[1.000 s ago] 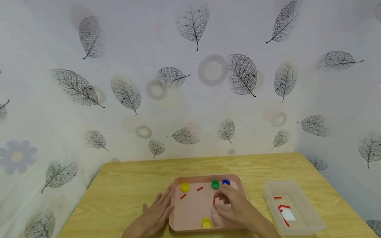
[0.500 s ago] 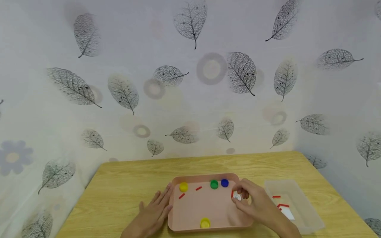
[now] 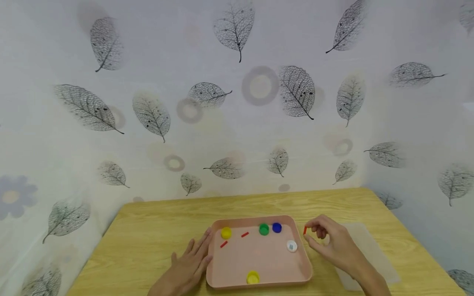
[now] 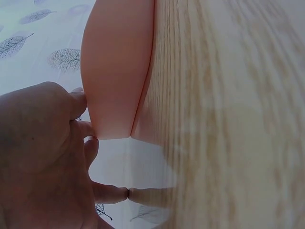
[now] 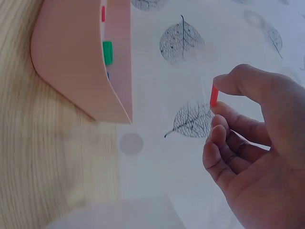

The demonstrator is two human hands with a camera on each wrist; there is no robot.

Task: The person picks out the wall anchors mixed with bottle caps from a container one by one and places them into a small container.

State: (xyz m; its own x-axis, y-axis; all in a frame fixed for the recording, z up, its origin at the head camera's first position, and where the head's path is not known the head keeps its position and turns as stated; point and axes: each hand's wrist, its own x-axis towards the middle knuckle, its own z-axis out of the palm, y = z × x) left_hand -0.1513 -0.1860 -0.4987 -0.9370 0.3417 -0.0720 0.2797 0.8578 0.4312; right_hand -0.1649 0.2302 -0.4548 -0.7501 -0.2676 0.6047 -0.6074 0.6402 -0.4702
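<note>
Between thumb and forefinger, my right hand (image 3: 335, 244) pinches a short red stick (image 3: 305, 230) upright, just past the right rim of the pink tray (image 3: 259, 284). The right wrist view shows the same stick (image 5: 214, 95) held by its two ends, the other fingers curled below. My left hand (image 3: 185, 263) lies with straight fingers along the tray's left side; in the left wrist view its fingertips touch the tray wall (image 4: 119, 62). Inside the tray lie two red sticks (image 3: 245, 234), two yellow caps (image 3: 226, 233), a green cap (image 3: 264, 229), a blue cap (image 3: 277, 227) and a white cap (image 3: 291, 246).
A translucent box (image 3: 377, 255) stands right of the tray, partly covered by the right hand and forearm. Everything rests on a wood-grain table (image 3: 166, 218), with a leaf-patterned wall covering (image 3: 222, 123) behind it.
My right hand has carried the red stick from over the tray rightward past its right rim, uncovering the white cap and now covering part of the box. The left hand stays at the tray.
</note>
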